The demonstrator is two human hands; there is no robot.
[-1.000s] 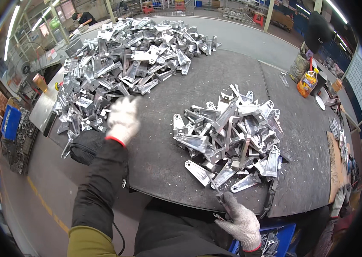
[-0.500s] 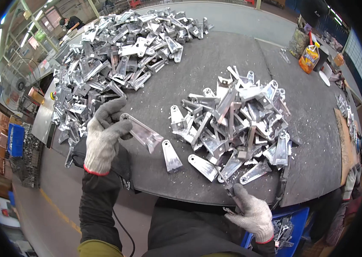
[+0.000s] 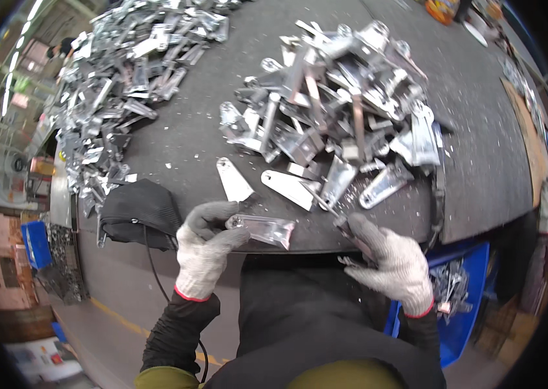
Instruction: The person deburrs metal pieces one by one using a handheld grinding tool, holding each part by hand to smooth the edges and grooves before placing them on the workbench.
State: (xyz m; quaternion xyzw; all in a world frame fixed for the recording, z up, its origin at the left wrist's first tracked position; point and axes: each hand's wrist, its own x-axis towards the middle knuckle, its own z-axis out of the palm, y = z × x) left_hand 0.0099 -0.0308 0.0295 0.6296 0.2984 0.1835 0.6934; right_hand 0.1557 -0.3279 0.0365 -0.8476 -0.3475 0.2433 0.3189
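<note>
My left hand [image 3: 204, 249], in a grey-white knit glove, pinches a silvery metal bracket [image 3: 264, 230] by its rounded, holed end. The bracket lies level just above the table's near edge. My right hand [image 3: 387, 262], gloved alike, is closed around a slim tool whose thin metal shaft [image 3: 321, 198] points up and left; its grip is mostly hidden by the fingers. Beyond my hands, a loose bracket [image 3: 234, 180] and a second bracket [image 3: 289, 188] lie flat on the dark table. Behind them rises a tangled heap of similar brackets [image 3: 345, 97].
A larger bracket pile [image 3: 134, 71] covers the far left of the table [image 3: 183, 149]. A black cloth-covered object [image 3: 139, 211] with a cable sits at the near left edge. Below the table on the right, a blue bin [image 3: 475, 324] holds small metal pieces.
My left hand has come nearer and to the right with the bracket, closer to my right hand. The head view has tilted down. My right hand still holds the tool.
</note>
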